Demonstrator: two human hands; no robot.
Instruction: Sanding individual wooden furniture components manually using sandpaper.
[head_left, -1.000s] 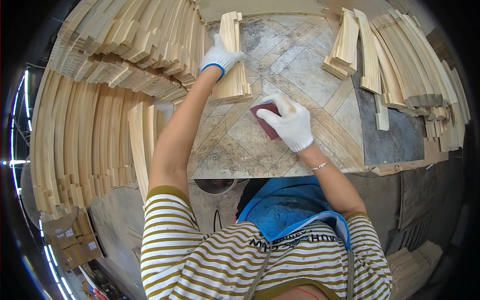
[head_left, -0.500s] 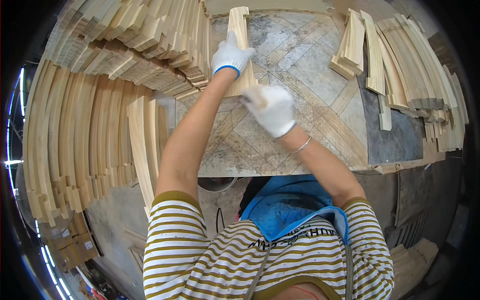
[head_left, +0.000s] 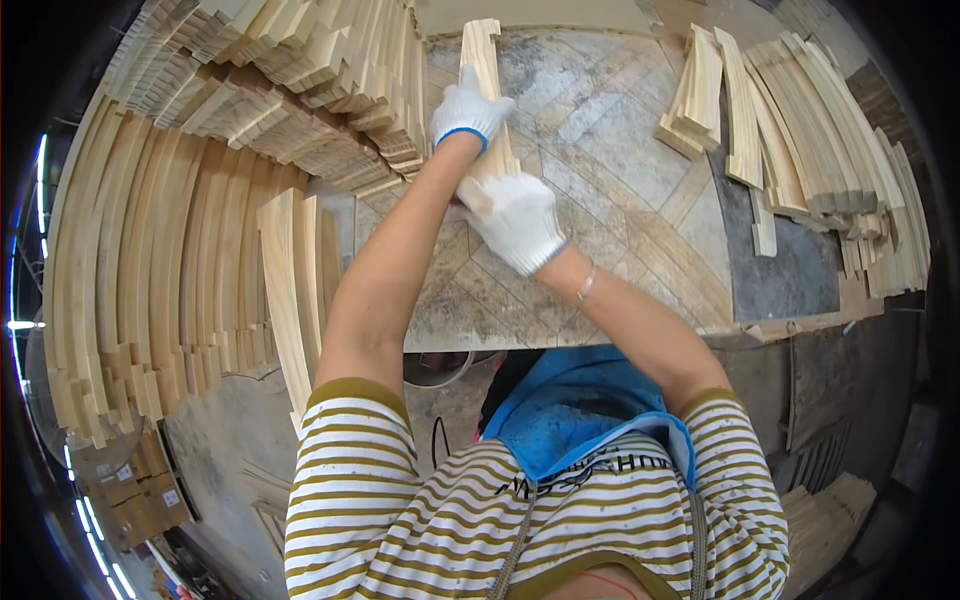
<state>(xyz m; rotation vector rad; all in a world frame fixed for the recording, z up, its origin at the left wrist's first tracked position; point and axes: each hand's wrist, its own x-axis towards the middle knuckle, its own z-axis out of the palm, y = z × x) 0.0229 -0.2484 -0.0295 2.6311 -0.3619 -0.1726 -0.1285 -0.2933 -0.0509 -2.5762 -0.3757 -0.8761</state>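
A pale wooden slat (head_left: 483, 52) with notched ends lies lengthwise on the worn, patterned table (head_left: 610, 240). My left hand (head_left: 470, 112), in a white knit glove with a blue cuff, presses on its middle and grips it, thumb stretched to the right. At the slat's near end is my right hand (head_left: 515, 220), gloved in white too. Its fingers are curled together around a brownish patch; whether that is a small held thing or the soiled glove, I cannot make out. The right hand covers the slat's near end.
Tall stacks of similar slats (head_left: 150, 250) fill the left side, some close to my left forearm. A few slats lean (head_left: 290, 290) near the table's left edge. More slats (head_left: 820, 130) lie in a row on the right. Cardboard boxes (head_left: 140, 490) stand low at left.
My right hand has moved left and slightly down, to the slat's near end. My left hand stays on the slat, shifted only slightly in view.
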